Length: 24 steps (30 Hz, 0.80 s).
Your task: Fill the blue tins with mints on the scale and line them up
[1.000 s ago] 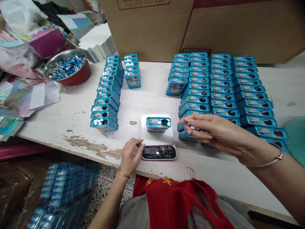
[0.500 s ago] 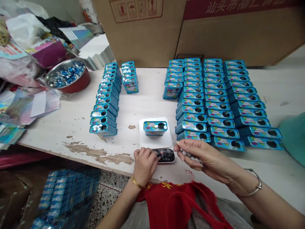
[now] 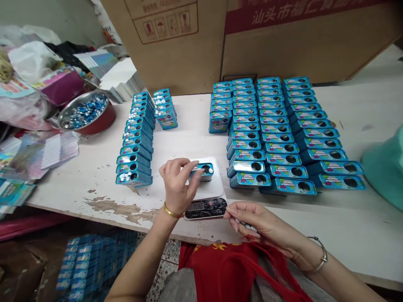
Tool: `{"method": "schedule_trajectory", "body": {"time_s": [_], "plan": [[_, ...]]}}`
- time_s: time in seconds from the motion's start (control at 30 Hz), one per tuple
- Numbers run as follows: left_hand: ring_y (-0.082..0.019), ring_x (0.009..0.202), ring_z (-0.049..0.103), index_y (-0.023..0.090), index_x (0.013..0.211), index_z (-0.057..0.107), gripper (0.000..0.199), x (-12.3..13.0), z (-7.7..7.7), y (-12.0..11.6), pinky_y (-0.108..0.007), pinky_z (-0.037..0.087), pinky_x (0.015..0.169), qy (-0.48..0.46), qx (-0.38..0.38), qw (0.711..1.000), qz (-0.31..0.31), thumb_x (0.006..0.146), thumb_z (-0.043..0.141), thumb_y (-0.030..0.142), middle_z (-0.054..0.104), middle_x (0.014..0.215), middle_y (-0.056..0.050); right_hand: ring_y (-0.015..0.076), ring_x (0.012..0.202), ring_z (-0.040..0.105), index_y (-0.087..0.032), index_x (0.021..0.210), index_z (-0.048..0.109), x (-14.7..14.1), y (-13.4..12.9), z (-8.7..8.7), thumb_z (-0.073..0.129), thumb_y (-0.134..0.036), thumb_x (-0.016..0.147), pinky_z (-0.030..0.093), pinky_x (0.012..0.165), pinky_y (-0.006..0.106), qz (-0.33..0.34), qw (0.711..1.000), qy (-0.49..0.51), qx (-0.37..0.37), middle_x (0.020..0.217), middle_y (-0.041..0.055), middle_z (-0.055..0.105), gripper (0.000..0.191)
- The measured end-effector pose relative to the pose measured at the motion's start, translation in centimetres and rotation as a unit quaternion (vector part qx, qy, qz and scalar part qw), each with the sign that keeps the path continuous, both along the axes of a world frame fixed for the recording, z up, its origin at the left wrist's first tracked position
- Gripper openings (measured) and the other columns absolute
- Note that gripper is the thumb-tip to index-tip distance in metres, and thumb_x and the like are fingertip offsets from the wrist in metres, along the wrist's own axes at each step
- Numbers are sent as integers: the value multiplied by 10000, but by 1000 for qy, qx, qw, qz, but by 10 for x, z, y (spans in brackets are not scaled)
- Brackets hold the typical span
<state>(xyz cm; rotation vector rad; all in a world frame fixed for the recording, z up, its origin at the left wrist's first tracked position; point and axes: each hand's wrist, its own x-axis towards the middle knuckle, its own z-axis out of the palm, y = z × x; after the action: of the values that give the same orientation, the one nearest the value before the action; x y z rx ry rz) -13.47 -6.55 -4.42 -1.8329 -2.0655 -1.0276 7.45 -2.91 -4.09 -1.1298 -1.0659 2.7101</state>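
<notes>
A blue tin (image 3: 206, 178) with a round dark opening stands on a white scale (image 3: 218, 189), and a white candy lies at its opening. The scale's black panel shows lit digits. My left hand (image 3: 180, 184) is at the tin's left end, thumb and fingers curved around it and partly covering its top. Several small white candies (image 3: 247, 227) lie in my right hand (image 3: 252, 220), whose fingers are closed around them at the scale's lower right corner. Rows of similar tins (image 3: 280, 159) stand to the right, and tins with white candies on top (image 3: 127, 177) stand to the left.
A metal bowl (image 3: 105, 121) of shiny blue pieces sits at the back left, near plastic bags (image 3: 33, 61). Large cardboard boxes (image 3: 176, 63) stand behind the tins. A teal container (image 3: 385, 163) is at the right edge. More tins (image 3: 78, 264) are below the table.
My left hand has moved up from the scale's panel to the tin, uncovering the lit digits. My right hand has shifted slightly left and down, still holding candies. The camera view has shifted.
</notes>
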Motion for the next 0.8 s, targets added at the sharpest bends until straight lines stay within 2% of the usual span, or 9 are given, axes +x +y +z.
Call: {"method": "schedule_trajectory", "body": {"time_s": [0.1, 0.2, 0.33, 0.47, 0.53, 0.67, 0.8], "plan": [[-213, 973, 506, 256, 1037, 646, 216, -5, -11, -12, -379, 302, 854, 18, -10, 1000, 12, 855, 556, 329, 608, 1053, -57, 24, 430, 272, -143, 774, 601, 4, -1, -5, 618, -466, 773, 124, 420, 219, -5, 1000, -1, -3, 648, -11, 534, 324], [-246, 1099, 471, 292, 1131, 611, 296, 0, -20, -20, -412, 289, 920, 37, -43, 998, -27, 852, 550, 369, 550, 1242, -58, 39, 451, 282, -149, 769, 607, 4, -2, -9, 623, -488, 759, 126, 429, 224, -1, 1000, -12, -6, 647, -9, 536, 340], [-277, 1217, 410, 305, 1223, 556, 401, 11, -21, -13, -432, 264, 973, 57, -46, 997, -34, 833, 571, 396, 472, 1358, -66, 46, 463, 289, -157, 766, 607, 2, -5, -9, 628, -493, 751, 148, 438, 221, 4, 1000, -13, -25, 645, -14, 538, 338], [-287, 1237, 402, 353, 1176, 585, 417, 11, -16, -3, -453, 235, 999, 92, -55, 991, -85, 778, 623, 469, 476, 1364, -35, 39, 457, 289, -158, 771, 611, 6, -6, -11, 617, -480, 769, 148, 433, 214, -6, 1000, 4, -27, 647, -16, 537, 322], [-288, 1234, 408, 352, 1160, 595, 412, 5, -13, -3, -462, 235, 1008, 72, -50, 992, -88, 770, 625, 482, 489, 1352, -25, 35, 450, 274, -161, 784, 622, 9, -6, -13, 623, -482, 764, 156, 427, 210, -15, 999, 1, -30, 652, -17, 538, 322], [-277, 1224, 426, 310, 1223, 554, 433, -14, -6, -14, -461, 284, 1016, 1, -9, 998, -65, 831, 528, 493, 490, 1337, -46, 46, 472, 309, -161, 789, 646, 16, -9, -19, 656, -498, 729, 205, 429, 206, -25, 999, -23, -40, 668, -7, 548, 342], [-231, 1177, 474, 275, 1226, 551, 381, -35, 2, -24, -427, 347, 1008, -50, 16, 999, -4, 891, 452, 428, 527, 1266, -56, 54, 474, 324, -151, 795, 658, 30, -10, -32, 659, -486, 732, 221, 432, 207, -43, 998, -40, -33, 630, -10, 529, 341]]}}
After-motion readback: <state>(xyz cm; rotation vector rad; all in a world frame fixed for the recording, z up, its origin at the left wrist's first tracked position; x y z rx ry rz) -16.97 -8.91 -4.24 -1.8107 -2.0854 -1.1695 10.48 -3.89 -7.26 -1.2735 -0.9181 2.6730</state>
